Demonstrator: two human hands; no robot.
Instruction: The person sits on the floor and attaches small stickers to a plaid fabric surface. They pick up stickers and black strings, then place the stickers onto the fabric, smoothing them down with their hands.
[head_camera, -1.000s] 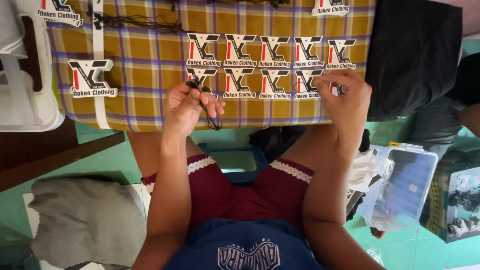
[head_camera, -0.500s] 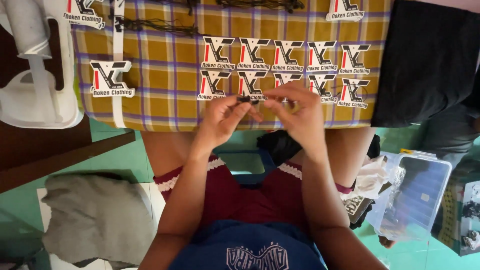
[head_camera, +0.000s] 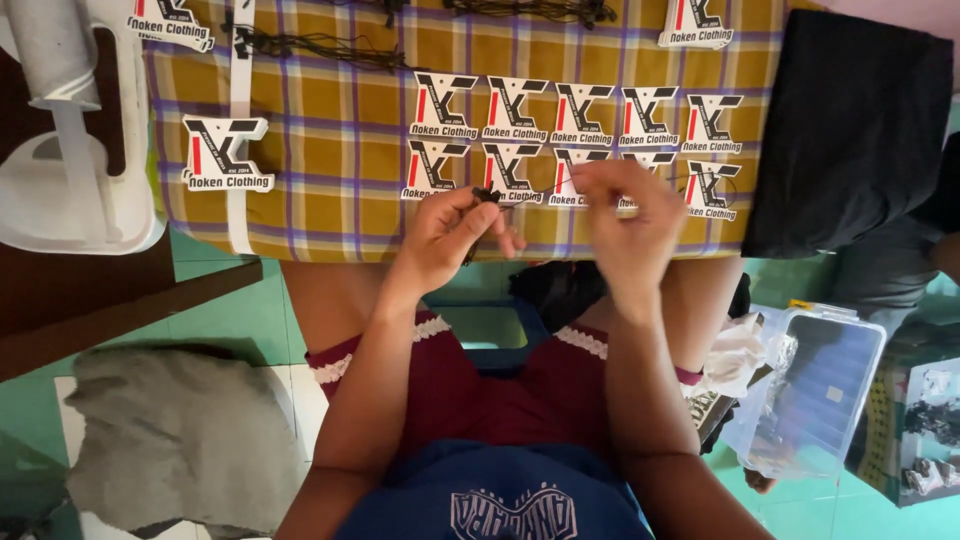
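My left hand pinches a short piece of black cord just above the near edge of a yellow and purple plaid cloth. My right hand hovers beside it, a little apart, with its fingertips bunched and blurred. I cannot tell whether they hold anything. Both hands are over two rows of white die-cut labels with a black and red logo. The right hand hides part of one label in the lower row.
A bundle of black cords lies at the cloth's far edge. One more label lies on a white strip at left. A white stand is far left and black fabric right. On the floor are a clear plastic box and a grey cloth.
A second ago my hands were apart, the right one resting on the labels at right. They met over the lower row, and now they have drawn slightly apart.
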